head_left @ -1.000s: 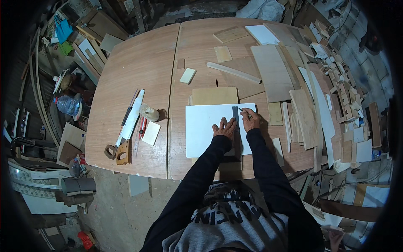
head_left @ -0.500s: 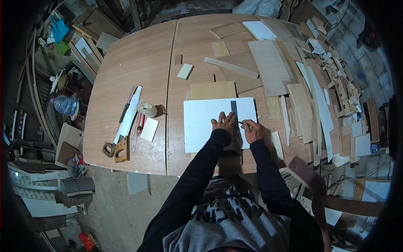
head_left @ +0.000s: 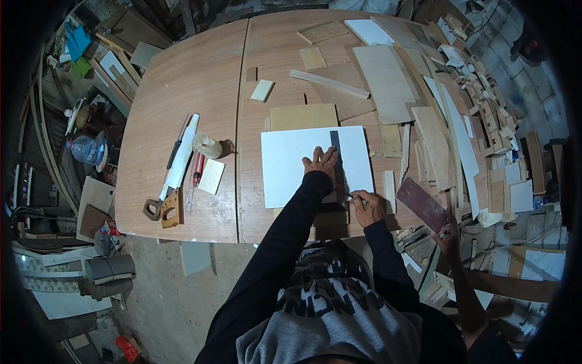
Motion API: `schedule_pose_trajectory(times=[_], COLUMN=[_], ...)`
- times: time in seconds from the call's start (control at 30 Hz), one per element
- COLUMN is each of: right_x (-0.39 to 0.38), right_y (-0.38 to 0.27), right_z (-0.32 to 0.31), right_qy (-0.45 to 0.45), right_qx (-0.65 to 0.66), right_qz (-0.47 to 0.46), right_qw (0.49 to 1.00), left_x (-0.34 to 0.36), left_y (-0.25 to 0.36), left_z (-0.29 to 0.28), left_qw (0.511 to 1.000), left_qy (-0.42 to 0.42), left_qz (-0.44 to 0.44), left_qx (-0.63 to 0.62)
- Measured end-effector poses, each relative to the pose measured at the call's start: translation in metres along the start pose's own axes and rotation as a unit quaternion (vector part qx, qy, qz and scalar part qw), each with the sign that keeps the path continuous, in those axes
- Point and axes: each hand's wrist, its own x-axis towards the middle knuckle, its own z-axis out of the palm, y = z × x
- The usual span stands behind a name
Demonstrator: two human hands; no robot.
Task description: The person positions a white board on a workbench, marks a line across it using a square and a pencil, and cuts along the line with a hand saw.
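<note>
A white rectangular panel point(head_left: 285, 170) lies on a pale yellow board point(head_left: 302, 113) on the table point(head_left: 151, 103), with a dark straightedge point(head_left: 336, 145) laid lengthwise across its right part. My left hand point(head_left: 319, 161) rests on the straightedge and panel, fingers spread apart. My right hand point(head_left: 368, 209) is closed around a slim pen-like tool point(head_left: 353, 196) at the panel's lower right, its tip beside the straightedge; whether it is a pencil or a blade is unclear.
At left lie handsaws point(head_left: 171, 208), a jar point(head_left: 207, 146), a red-handled tool point(head_left: 198, 169) and a small board point(head_left: 211, 176). Wooden offcuts point(head_left: 382, 79) crowd the table's right side. At lower right, another person's hand point(head_left: 448, 236) holds a reddish-brown board point(head_left: 418, 203) over the table's edge.
My right hand has moved down along the straightedge with the tool toward the panel's near edge. The other person's arm and reddish board have come into view from the lower right.
</note>
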Motion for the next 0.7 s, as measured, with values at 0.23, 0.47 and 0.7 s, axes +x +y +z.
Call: schedule_pose_trajectory(times=[0.23, 0.47, 0.7], right_x=[-0.022, -0.004, 0.052], right_y=[0.007, -0.014, -0.008], right_z=[-0.003, -0.013, -0.001], right_qy=[-0.001, 0.088, 0.143], right_qx=[-0.039, 0.153, 0.261], right_qz=[0.021, 0.111, 0.143], right_qw=[0.999, 0.978, 0.944], left_x=[-0.008, -0.01, -0.02], left_y=[0.004, 0.0, 0.003], left_z=[-0.016, -0.01, 0.006], left_qw=[0.999, 0.999, 0.999], left_qy=[-0.029, -0.015, 0.03], left_qz=[0.0, 0.015, 0.023], left_qx=[-0.033, -0.039, -0.021])
